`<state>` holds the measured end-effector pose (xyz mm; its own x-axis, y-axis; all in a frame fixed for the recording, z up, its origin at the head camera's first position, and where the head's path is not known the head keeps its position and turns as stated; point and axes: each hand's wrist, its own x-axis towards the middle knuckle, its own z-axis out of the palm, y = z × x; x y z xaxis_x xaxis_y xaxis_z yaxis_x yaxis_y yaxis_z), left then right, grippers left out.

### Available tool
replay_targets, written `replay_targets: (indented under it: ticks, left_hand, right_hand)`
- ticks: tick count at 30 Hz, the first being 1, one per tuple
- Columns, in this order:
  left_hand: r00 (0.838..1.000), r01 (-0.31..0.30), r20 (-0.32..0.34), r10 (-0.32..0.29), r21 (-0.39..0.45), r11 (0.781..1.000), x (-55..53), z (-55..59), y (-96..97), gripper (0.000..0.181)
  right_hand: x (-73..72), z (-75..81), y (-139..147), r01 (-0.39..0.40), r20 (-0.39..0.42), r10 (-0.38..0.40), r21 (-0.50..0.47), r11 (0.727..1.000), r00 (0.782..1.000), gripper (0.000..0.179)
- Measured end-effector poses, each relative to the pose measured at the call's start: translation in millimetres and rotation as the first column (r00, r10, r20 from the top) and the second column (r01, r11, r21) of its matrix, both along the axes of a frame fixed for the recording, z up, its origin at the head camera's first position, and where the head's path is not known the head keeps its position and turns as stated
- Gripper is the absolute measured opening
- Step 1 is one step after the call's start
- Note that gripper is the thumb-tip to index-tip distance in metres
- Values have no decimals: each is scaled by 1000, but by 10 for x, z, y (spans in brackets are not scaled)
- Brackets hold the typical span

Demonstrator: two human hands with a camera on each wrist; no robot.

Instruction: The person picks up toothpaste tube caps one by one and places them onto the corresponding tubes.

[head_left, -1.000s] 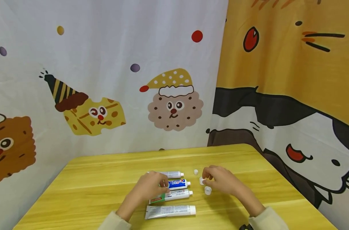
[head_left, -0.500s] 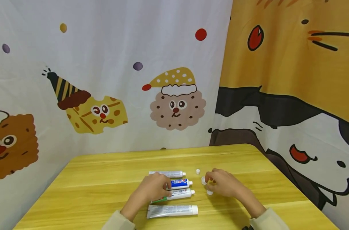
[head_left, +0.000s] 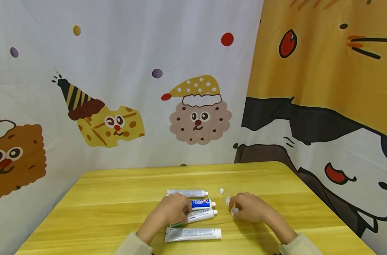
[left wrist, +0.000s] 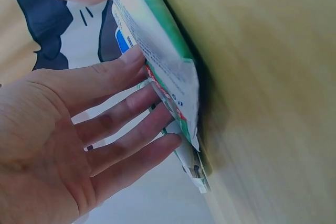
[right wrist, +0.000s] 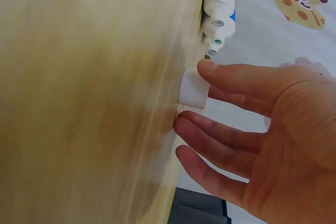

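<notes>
My left hand [head_left: 174,209] pinches a white-and-green toothpaste tube [left wrist: 160,40] near its flat end, thumb on one side and fingers on the other. Its bare threaded neck points right. Just beyond lies a blue toothpaste tube [head_left: 202,203], partly covered by that hand. On the right, my right hand [head_left: 250,207] has thumb and forefinger about a white cap [right wrist: 193,88] standing on the table; the other fingers are spread loosely below. Another white cap [head_left: 227,201] sits right at its fingertips, and a smaller cap [head_left: 221,191] farther back.
A silver-white tube [head_left: 193,193] lies at the back of the row, uncapped. Nearest me is a silver tube [head_left: 193,233] with its white cap on. The wooden table [head_left: 117,198] meets a cartoon-printed curtain [head_left: 117,71] behind.
My left fingers have closed on the white-and-green tube, which now slants slightly. The right hand has come down and nearer to me, from the farther cap onto the nearer one.
</notes>
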<state>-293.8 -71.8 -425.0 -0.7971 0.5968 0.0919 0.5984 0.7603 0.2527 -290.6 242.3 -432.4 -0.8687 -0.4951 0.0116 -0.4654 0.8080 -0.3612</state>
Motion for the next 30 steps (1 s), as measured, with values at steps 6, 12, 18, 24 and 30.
replay_targets:
  ticks: [6,12,18,24,30]
  left_hand:
    - [1000,4,13,-3,-12,1000,6,-3,10,22]
    - [998,-9,58,11,-21,1000,21,-5,17,27]
    - [999,-9,39,12,-78,997,55,-19,58,34]
    - [997,3,-76,-15,-153,988,100,-27,118,25]
    - [995,13,-99,-29,-158,987,105,-60,139,30]
  right_hand:
    - [-3,-26,19,-20,6,20,-18,1000,1000,16]
    - [-14,-21,27,-30,17,30,-10,999,999,16]
    - [-13,-25,34,-50,10,50,-11,999,999,18]
    - [17,7,36,-51,9,51,-24,998,999,20]
    - [23,41,26,-54,7,54,-24,998,998,17]
